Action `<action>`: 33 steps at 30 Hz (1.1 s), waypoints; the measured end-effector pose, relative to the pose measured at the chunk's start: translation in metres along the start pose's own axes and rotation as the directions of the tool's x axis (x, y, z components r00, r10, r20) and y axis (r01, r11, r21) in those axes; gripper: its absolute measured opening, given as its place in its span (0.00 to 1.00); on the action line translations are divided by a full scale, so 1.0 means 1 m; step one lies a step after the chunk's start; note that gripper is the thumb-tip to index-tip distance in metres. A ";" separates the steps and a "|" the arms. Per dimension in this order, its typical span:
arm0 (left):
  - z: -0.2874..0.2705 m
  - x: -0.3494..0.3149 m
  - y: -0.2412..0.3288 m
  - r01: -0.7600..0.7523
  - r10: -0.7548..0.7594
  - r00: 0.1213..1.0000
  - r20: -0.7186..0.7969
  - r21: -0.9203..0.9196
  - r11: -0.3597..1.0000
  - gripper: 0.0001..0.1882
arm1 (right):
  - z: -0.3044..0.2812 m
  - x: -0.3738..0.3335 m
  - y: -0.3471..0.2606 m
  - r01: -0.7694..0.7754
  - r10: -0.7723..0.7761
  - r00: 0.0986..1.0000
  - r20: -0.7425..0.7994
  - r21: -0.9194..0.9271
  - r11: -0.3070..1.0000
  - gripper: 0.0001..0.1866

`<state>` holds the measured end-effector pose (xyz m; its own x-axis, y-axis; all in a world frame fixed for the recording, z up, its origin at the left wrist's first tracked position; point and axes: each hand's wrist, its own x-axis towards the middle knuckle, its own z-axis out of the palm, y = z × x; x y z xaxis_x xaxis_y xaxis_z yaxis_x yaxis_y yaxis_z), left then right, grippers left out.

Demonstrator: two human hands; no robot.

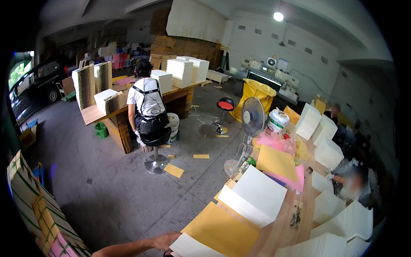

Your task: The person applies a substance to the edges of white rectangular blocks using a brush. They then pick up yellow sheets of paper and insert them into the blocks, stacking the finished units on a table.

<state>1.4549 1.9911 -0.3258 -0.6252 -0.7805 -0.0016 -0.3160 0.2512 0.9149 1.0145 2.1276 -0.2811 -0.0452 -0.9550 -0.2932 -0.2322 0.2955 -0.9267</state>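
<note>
My left hand (168, 240) reaches in from the lower edge with its bare forearm. Its fingers close at the left corner of a stack of white paper (195, 247) on the near end of the table; part of the fingers is hidden at the edge. Beside that stack lies a large yellow-brown sheet (220, 229). Just beyond the sheet stands a tall block of white paper (254, 192). My right hand is out of view.
Along the wooden table (274, 235) are more white stacks (338, 222), yellow and pink sheets (278, 162) and a standing fan (252, 116). Across it a co-worker (353, 182) bends over the paper. Another person (147, 100) sits at a far table. Strapped bundles (40, 210) stand left.
</note>
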 end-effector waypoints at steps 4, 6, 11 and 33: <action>-0.004 -0.011 0.011 -0.009 0.007 1.000 -0.017 -0.118 0.993 0.37 | 0.004 -0.022 0.014 0.075 -0.075 0.997 -0.007 0.055 0.996 0.22; -0.009 -0.020 0.010 0.034 -0.034 0.999 0.009 -0.005 0.999 0.38 | 0.004 -0.014 0.009 -0.004 0.005 1.000 -0.019 0.064 0.998 0.23; 0.005 -0.019 -0.022 0.367 -0.519 0.853 -0.054 -0.645 0.670 0.39 | 0.003 0.003 -0.003 -0.048 0.051 0.998 -0.029 0.105 0.993 0.27; 0.001 -0.023 -0.021 0.332 -0.344 0.918 -0.199 -0.090 0.939 0.43 | -0.061 0.015 0.104 -0.119 0.220 0.950 -0.223 0.393 0.912 0.51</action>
<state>1.4754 2.0042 -0.3454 -0.3227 -0.9167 -0.2354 -0.4402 -0.0748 0.8948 0.9304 2.1420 -0.3672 -0.3104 -0.8480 -0.4296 0.1751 0.3932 -0.9026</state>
